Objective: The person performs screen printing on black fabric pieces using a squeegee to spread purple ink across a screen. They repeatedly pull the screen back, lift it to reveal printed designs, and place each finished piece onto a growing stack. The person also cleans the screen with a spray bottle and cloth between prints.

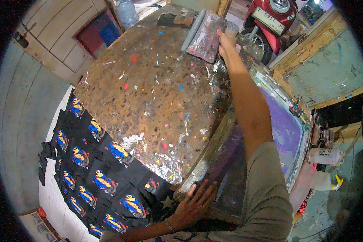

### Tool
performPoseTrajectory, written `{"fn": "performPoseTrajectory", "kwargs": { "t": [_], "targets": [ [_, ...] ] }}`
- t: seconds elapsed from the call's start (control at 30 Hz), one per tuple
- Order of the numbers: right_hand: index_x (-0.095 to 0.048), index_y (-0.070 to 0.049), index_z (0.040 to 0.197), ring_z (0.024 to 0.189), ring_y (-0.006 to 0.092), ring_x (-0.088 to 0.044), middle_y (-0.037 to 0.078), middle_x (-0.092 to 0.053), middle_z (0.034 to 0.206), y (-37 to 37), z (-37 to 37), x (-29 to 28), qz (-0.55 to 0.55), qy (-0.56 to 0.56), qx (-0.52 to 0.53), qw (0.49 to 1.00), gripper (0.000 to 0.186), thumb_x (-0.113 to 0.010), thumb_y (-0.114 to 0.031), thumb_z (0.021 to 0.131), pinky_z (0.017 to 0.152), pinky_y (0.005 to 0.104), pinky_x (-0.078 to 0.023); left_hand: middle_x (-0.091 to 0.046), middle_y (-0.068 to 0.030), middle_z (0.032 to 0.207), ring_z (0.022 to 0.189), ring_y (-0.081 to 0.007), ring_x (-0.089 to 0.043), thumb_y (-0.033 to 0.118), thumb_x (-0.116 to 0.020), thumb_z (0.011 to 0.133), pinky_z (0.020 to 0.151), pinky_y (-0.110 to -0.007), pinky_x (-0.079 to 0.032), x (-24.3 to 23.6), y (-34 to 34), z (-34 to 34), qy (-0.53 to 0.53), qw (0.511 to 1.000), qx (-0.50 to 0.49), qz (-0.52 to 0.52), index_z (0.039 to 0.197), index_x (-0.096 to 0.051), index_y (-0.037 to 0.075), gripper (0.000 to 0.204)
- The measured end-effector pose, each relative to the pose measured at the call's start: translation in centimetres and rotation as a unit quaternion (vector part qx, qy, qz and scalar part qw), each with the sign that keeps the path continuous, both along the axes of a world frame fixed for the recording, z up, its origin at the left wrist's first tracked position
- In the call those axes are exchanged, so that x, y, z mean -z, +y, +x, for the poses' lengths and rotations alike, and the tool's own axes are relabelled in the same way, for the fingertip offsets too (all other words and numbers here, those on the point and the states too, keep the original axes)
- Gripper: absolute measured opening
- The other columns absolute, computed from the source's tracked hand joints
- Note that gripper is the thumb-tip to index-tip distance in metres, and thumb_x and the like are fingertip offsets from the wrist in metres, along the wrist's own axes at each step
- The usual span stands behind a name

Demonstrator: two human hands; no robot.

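At the far end of the stained table, my right hand (226,41) is closed on the right edge of a paint-smeared squeegee (207,37). It is a wide, flat piece with a rounded grey strip along its left side. A pale cup (231,29) stands just beyond that hand. Close to me, my left hand (193,205) lies with fingers spread on the near corner of a screen-printing frame (201,163), thumb on the rim. Purple ink (284,131) coats the frame's mesh, and my right arm covers part of it.
Dried paint specks the wooden table (149,97). Black printed fabric pieces (94,177) lie in overlapping rows below its left edge. A red motorcycle (270,20) stands beyond the far right. A white plastic jug (326,156) is at the right, beside wooden-framed panels (326,76).
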State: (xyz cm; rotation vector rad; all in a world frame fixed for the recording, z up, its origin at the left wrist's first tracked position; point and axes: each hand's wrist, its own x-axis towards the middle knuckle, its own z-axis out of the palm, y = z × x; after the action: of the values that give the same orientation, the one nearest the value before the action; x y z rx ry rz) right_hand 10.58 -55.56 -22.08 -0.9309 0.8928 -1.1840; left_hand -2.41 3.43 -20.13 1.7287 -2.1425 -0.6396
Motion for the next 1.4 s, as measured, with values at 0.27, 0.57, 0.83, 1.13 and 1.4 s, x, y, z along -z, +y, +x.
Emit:
{"fn": "performPoseTrajectory", "kwargs": {
  "t": [0.27,0.57,0.83,1.13,1.4],
  "targets": [
    [-0.07,0.007,0.092,0.088,0.0249,-0.065,0.016,-0.071,0.095,2.1,0.6,0.7,-0.071,0.26,0.134,0.954,0.03,-0.083,-0.018,0.084,0.079,0.0396,-0.05,-0.026,-0.0157,0.165,0.153,-0.0342,-0.024,0.031,-0.053,0.094,0.119,-0.054,-0.024,0.5,-0.1,0.2,-0.031,0.999,0.007,-0.014,0.151,-0.041,0.002,0.065],
    [-0.066,0.003,0.091,0.079,0.024,-0.058,0.011,-0.065,0.089,1.6,0.2,-0.1,-0.007,-0.004,0.105,0.994,0.021,-0.081,-0.01,0.086,0.077,0.0407,-0.051,-0.027,-0.0154,0.165,0.152,-0.0355,-0.025,0.035,-0.053,0.095,0.119,-0.054,-0.023,0.0,-0.2,0.5,-0.025,0.999,0.02,-0.001,0.151,-0.041,0.002,0.066],
    [-0.057,-0.008,0.078,0.059,0.0153,-0.041,0.0,-0.048,0.072,2.3,-4.6,-3.7,0.062,-0.055,0.084,0.993,0.025,-0.08,-0.004,0.084,0.062,0.0383,-0.051,-0.028,-0.0144,0.165,0.152,-0.035,-0.026,0.033,-0.052,0.095,0.12,-0.054,-0.021,0.0,-0.1,0.2,-0.086,0.996,0.019,-0.024,0.15,-0.044,0.005,0.062],
    [-0.049,-0.007,0.14,0.133,0.032,-0.051,0.017,-0.054,0.144,-1.8,-12.5,-5.2,0.036,-0.313,0.087,0.945,0.036,-0.044,-0.021,0.108,0.117,0.0543,-0.036,-0.033,-0.0154,0.162,0.151,-0.0363,-0.028,0.029,-0.053,0.094,0.119,-0.056,-0.024,0.1,-0.3,0.0,-0.048,0.999,0.01,-0.017,0.145,-0.05,0.006,0.056],
    [-0.045,-0.003,0.142,0.134,0.0334,-0.049,0.019,-0.05,0.144,0.5,-13.1,-6.6,0.033,-0.282,0.004,0.959,0.04,-0.052,-0.016,0.104,0.117,0.054,-0.036,-0.033,-0.0149,0.162,0.152,-0.0365,-0.025,0.024,-0.054,0.092,0.118,-0.058,-0.025,0.2,-0.1,0.2,-0.052,0.998,0.006,-0.021,0.143,-0.052,0.005,0.055]
  ]
}}
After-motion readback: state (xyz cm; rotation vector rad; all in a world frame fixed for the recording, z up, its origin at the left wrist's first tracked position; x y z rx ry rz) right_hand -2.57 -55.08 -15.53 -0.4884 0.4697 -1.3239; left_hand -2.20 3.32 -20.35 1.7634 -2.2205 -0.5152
